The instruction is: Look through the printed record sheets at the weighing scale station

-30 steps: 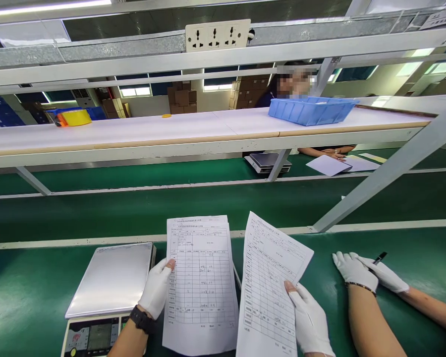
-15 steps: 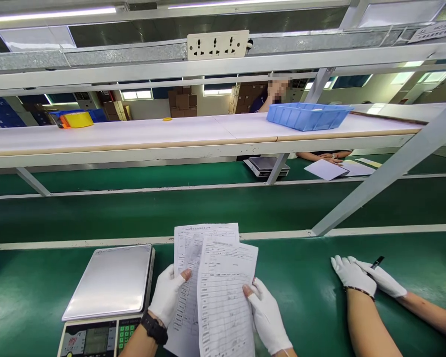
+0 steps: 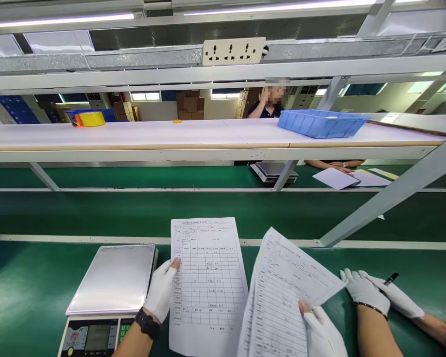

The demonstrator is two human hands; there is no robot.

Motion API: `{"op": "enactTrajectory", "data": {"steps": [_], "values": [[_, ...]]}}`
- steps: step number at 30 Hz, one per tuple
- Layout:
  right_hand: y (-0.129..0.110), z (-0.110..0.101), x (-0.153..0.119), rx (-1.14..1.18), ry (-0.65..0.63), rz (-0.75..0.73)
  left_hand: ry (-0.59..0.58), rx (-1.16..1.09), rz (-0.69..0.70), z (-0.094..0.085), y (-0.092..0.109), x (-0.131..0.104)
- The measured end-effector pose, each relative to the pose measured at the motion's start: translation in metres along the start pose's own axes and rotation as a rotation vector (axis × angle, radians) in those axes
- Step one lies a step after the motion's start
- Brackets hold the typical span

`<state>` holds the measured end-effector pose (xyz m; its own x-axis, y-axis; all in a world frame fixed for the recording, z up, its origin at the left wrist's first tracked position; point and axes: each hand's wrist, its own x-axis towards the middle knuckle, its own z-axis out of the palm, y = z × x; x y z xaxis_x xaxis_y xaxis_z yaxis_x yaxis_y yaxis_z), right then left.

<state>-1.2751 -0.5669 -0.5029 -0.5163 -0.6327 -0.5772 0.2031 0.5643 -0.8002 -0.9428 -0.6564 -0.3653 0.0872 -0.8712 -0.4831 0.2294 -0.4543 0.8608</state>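
Observation:
My left hand [image 3: 161,290], in a white glove with a bare thumb tip, pinches the left edge of a printed form [image 3: 208,277]. Handwritten entries show in several of its table rows. Over on the right, my right hand [image 3: 322,329], gloved the same way, grips a small stack of printed sheets [image 3: 278,297], tilted to the right and fanned at the edges. The stack's left side overlaps or meets the form's lower right. Just left of my left hand sits a digital scale [image 3: 113,280] with a bare metal platform; my wrist partly hides its keypad.
A co-worker's gloved hands [image 3: 367,292], one with a black pen [image 3: 391,278], rest on the green bench at right. A shelf [image 3: 152,134] spans ahead, bearing a blue bin [image 3: 321,124] and yellow tape [image 3: 91,119]. A slanted metal brace [image 3: 382,193] rises at right. Another person sits opposite.
The papers have been spread apart: my right hand has moved right with its stack, uncovering the form in my left hand. The view has shifted slightly.

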Motion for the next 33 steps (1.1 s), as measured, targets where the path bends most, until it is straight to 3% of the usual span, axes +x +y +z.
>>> {"op": "enactTrajectory", "data": {"steps": [4,11,19,22,28,33], "values": [[0.004,-0.005,-0.002,0.061,-0.001,0.009,0.003,0.012,0.004,0.003,0.0,0.001],[0.016,0.005,0.003,0.094,-0.061,-0.033,-0.013,0.041,-0.009,0.006,0.005,-0.002],[-0.003,0.018,-0.003,0.256,-0.066,-0.066,0.03,0.007,-0.013,0.004,0.008,0.001],[-0.01,0.033,-0.008,0.2,-0.119,-0.123,0.018,0.005,-0.006,0.004,0.002,0.002],[-0.023,0.081,-0.017,0.27,-0.397,-0.164,-0.067,0.104,-0.038,0.013,-0.01,-0.005],[-0.028,0.097,-0.022,0.239,-0.433,-0.165,-0.098,0.291,-0.008,0.007,-0.011,-0.007]]}}
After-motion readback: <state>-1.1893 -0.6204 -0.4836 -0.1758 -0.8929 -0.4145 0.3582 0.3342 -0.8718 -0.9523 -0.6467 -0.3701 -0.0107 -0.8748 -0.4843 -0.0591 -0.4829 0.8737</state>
